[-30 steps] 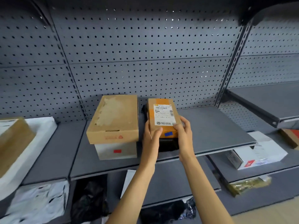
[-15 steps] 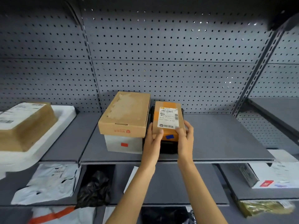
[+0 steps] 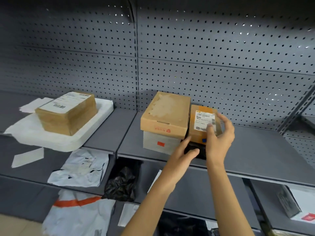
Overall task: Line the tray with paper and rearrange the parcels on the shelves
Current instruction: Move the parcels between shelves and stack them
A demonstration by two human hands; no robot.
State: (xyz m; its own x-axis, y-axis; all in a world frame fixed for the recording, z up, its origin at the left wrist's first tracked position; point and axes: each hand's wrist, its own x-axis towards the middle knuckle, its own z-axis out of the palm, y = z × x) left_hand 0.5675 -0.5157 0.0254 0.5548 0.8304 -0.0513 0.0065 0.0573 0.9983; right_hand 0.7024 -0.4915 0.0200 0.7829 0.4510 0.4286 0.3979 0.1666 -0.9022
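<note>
Partly hidden under the orange parcel, a black item on the shelf cannot be identified; the parcel's label is too blurred to read. At 9 o'clock of this parcel, touching it, a brown shoebox lies on a white box. Far at 9 o'clock, a white tray carries a taped parcel. The right hand, fingers spread loosely, hovers over the orange parcel's label. The left hand presses its fingers against the black item.
</note>
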